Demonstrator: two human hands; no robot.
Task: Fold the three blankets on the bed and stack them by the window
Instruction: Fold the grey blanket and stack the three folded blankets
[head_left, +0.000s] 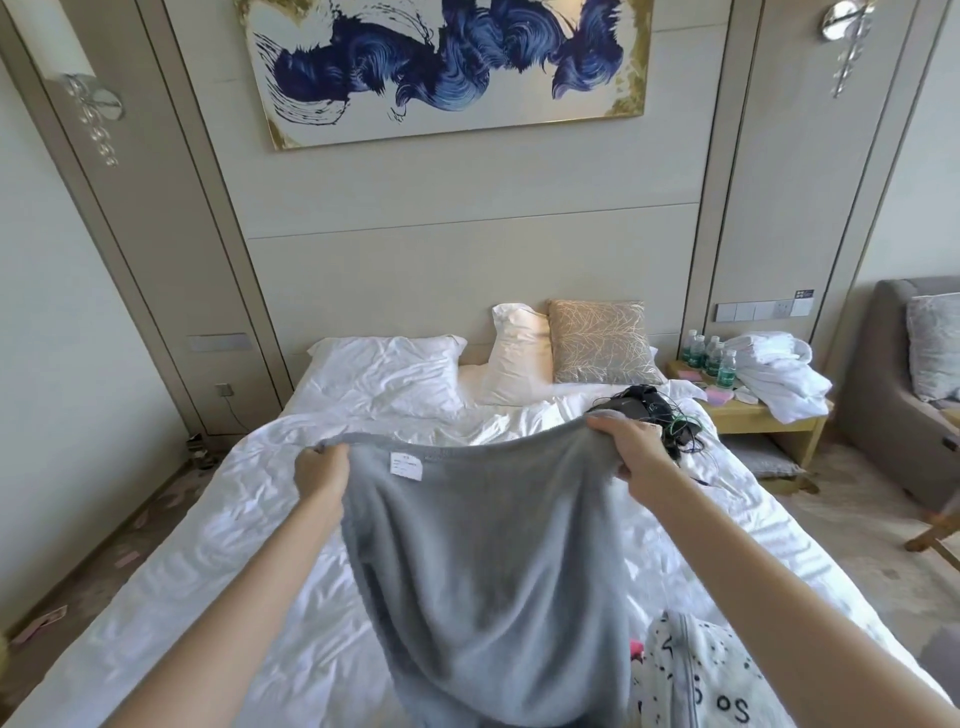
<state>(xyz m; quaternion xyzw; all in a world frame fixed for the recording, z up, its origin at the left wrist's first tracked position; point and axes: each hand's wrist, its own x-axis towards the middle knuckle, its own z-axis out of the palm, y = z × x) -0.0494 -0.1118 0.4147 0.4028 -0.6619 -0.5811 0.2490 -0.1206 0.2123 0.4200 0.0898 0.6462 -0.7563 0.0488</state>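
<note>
Two hands gripped the top edge of a grey blanket (483, 561), the left hand (322, 470) and right hand (631, 449) each curled round a corner. They held it spread above the white bed (208, 545), probably to square it for folding. A patterned blanket (711, 670) lay at lower right. Open sheet ahead left room to lay it down, though black cables (670, 415) sat just beyond the right hand.

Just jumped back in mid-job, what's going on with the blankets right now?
A person holds a grey blanket up over the bed. The left hand and right hand each grip its top edge, and the rest hangs loose. A spotted blanket lies on the bed close by. No third blanket shows.
</note>
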